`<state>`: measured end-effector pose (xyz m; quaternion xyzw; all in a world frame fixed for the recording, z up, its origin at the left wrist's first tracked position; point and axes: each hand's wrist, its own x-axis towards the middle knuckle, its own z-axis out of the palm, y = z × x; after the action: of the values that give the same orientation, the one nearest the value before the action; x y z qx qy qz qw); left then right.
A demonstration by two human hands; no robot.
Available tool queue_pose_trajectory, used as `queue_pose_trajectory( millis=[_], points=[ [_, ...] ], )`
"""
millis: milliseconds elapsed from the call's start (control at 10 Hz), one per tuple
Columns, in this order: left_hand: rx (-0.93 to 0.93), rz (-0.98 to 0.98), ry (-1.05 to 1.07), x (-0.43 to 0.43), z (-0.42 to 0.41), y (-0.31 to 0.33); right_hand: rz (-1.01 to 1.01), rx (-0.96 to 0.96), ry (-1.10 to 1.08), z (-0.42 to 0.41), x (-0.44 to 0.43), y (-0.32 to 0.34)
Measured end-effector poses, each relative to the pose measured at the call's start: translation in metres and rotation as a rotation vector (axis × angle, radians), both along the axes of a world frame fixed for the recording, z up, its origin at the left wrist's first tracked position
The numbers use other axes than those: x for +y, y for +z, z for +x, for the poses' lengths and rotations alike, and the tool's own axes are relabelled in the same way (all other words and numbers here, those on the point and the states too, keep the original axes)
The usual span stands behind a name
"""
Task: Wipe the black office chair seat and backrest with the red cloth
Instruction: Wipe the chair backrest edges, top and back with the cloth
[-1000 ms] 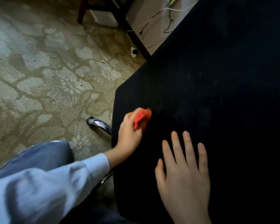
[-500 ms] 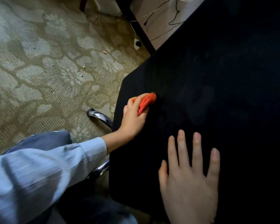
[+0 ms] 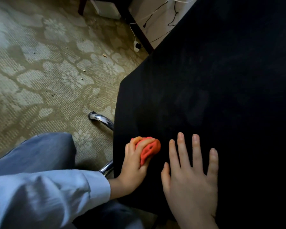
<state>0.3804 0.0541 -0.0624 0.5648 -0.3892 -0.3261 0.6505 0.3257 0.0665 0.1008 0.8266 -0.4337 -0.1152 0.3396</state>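
Observation:
The black office chair surface [image 3: 213, 90] fills the right half of the view, its left edge running down the middle. My left hand [image 3: 133, 164] grips the bunched red cloth [image 3: 149, 150] and presses it onto the black fabric near that left edge. My right hand [image 3: 190, 177] lies flat on the chair just right of the cloth, fingers straight and spread, holding nothing.
A chrome chair leg [image 3: 101, 120] sticks out from under the chair over the patterned carpet [image 3: 45, 76]. Dark wooden furniture legs [image 3: 135, 28], a white plug [image 3: 136, 46] and cables lie at the top by the wall. My blue-clad knee [image 3: 40, 151] is at lower left.
My left hand with the red cloth first moved up the chair's left edge, then slid back down toward me. It now sits level with my right hand's fingertips. The right hand stayed flat.

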Motion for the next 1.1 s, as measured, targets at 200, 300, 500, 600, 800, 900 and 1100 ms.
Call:
queue_pose_trajectory(
  millis=[200,300,500,600,800,900,1100],
  points=[
    [0.02,0.023,0.06,-0.034,0.021,-0.001,-0.028,-0.026,0.04,0.004,-0.002,-0.002],
    [0.095,0.043,0.088,-0.072,0.051,-0.016,-0.046,-0.065,0.067,0.009,-0.004,-0.004],
    [0.257,0.034,0.104,-0.116,0.092,0.014,-0.024,-0.221,0.112,0.012,-0.014,-0.011],
    [0.099,0.072,0.069,-0.117,0.091,0.033,-0.011,-0.218,0.11,0.014,-0.015,-0.011],
    [0.003,-0.07,0.042,-0.078,0.069,0.045,0.004,-0.192,0.085,0.011,-0.011,-0.01],
    [-0.013,-0.125,-0.014,-0.059,0.057,0.047,-0.024,-0.127,0.068,0.013,-0.007,-0.006],
    [0.017,-0.3,-0.045,-0.047,0.051,0.093,-0.029,-0.103,0.074,0.002,-0.001,-0.002]
  ],
)
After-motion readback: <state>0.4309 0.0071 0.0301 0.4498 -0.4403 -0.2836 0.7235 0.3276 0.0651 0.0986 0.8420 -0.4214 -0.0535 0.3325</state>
